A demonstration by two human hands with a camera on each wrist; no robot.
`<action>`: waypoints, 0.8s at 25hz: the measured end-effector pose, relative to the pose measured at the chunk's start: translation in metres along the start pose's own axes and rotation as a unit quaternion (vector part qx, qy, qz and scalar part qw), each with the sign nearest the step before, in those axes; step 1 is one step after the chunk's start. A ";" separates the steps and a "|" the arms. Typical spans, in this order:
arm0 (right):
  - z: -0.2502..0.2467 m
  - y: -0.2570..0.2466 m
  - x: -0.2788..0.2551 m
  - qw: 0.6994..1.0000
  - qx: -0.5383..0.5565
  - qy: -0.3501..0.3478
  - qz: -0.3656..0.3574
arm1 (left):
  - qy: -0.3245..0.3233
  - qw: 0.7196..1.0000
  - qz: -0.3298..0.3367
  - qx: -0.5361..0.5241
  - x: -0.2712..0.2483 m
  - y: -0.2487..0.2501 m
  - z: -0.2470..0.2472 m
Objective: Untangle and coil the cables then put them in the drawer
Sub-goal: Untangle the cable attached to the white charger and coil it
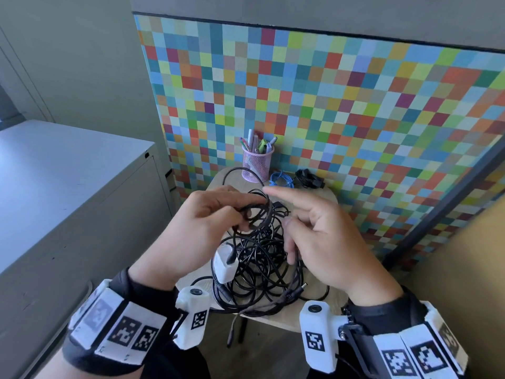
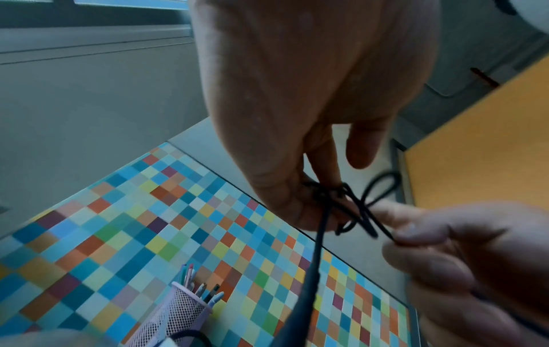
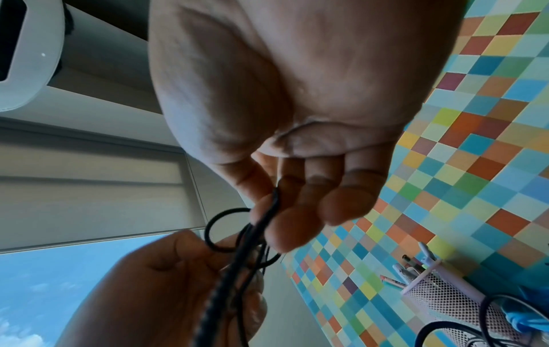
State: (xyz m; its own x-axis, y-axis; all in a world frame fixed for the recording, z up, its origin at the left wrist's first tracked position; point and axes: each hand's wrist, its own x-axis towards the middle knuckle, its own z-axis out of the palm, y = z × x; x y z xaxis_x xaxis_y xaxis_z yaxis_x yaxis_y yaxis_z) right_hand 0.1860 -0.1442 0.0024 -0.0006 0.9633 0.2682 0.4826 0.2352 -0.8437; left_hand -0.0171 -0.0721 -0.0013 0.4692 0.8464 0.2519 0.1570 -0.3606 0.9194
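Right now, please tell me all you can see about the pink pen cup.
The pen cup is a pink round wire-mesh holder. It stands upright at the back of the small table, in front of the checkered wall. Several pens and markers stick out of it. A black cable loop lies beside its base. Neither hand touches it.

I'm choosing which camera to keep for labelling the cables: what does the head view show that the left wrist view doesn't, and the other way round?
Only the head view shows the black cable pile on the small table, the white adapter, and the blue cable and black bundle set near the back. Only the left wrist view shows close up the right hand's fingers pinching a strand. Both show the left hand gripping small black loops, and the pink pen cup.
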 end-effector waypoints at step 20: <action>-0.002 0.008 0.003 0.929 0.348 -0.080 0.101 | 0.215 0.964 0.034 0.151 0.005 0.003 0.000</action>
State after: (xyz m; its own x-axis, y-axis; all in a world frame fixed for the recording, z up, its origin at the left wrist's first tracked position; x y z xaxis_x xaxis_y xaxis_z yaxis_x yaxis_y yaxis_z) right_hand 0.1920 -0.1394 -0.0027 -0.1281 0.9907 0.0464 -0.1966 0.0205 -0.9803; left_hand -0.0141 -0.0690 0.0028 0.0936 0.8774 0.4705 0.4145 -0.4640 0.7829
